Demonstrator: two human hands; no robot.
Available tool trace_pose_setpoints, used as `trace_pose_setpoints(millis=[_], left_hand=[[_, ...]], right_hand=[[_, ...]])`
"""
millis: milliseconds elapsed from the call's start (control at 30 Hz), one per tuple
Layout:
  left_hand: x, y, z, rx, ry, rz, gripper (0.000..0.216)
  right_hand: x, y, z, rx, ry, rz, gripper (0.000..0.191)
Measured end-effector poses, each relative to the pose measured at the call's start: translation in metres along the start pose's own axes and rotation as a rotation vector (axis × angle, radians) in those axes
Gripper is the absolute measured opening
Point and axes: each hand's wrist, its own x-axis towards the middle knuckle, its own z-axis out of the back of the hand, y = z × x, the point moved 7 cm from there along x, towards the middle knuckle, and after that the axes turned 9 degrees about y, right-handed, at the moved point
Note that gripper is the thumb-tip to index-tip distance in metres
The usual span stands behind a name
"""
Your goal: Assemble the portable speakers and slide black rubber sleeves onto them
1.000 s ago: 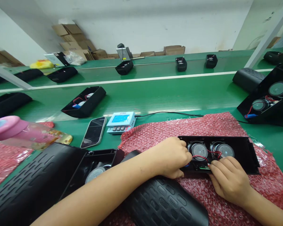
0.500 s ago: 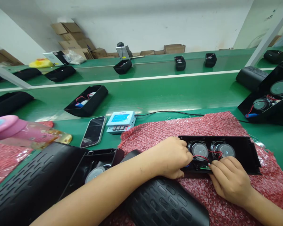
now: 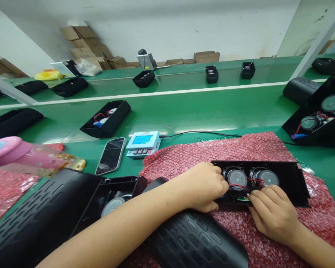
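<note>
An opened black speaker housing [image 3: 292,182] lies on red bubble wrap [image 3: 178,158], two round speaker drivers [image 3: 237,179] with red and black wires inside it. My left hand [image 3: 208,186] is closed around the housing's left end; a bit of blue shows beneath its fingers. My right hand [image 3: 273,212] pinches at the front edge, beside a small green circuit board [image 3: 242,198]. A red speaker wire [image 3: 237,185] runs to its fingertips, which hide the wire's end. Below my left wrist lies a black slotted speaker cover [image 3: 198,238].
Left are another slotted cover [image 3: 41,212], an open housing [image 3: 123,182], a phone [image 3: 111,156], and a pink-lidded bottle [image 3: 36,156]. A light-blue tester [image 3: 143,144] trails a black cable. Behind, green belts [image 3: 184,108] carry several housings; more speaker parts [image 3: 318,119] stand right.
On the nearer belt the housings have shifted right; those on the farther belt have slid slightly left. Both my hands and the housing they hold stay almost in place.
</note>
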Motion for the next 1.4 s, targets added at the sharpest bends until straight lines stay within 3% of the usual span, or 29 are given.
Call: trace_pose_setpoints(millis=[500, 867, 1133, 1267, 1400], left_hand=[[-0.001, -0.002, 0.0, 0.005, -0.064, -0.021, 0.03], [-0.002, -0.001, 0.0, -0.002, -0.04, -0.015, 0.03], [-0.001, 0.015, 0.001, -0.122, -0.016, 0.028, 0.03], [-0.001, 0.028, 0.001, -0.239, -0.015, 0.076, 0.03], [-0.001, 0.035, -0.001, -0.349, -0.049, 0.072, 0.039]], right_hand=[[0.001, 0.0, 0.001, 0.004, 0.007, 0.001, 0.009], [-0.001, -0.001, 0.001, 0.006, 0.008, -0.003, 0.011], [0.006, -0.008, 0.003, -0.026, 0.022, 0.011, 0.008], [0.002, -0.031, 0.013, -0.106, -0.016, -0.056, 0.03], [-0.003, -0.052, 0.013, -0.136, 0.069, -0.142, 0.04]])
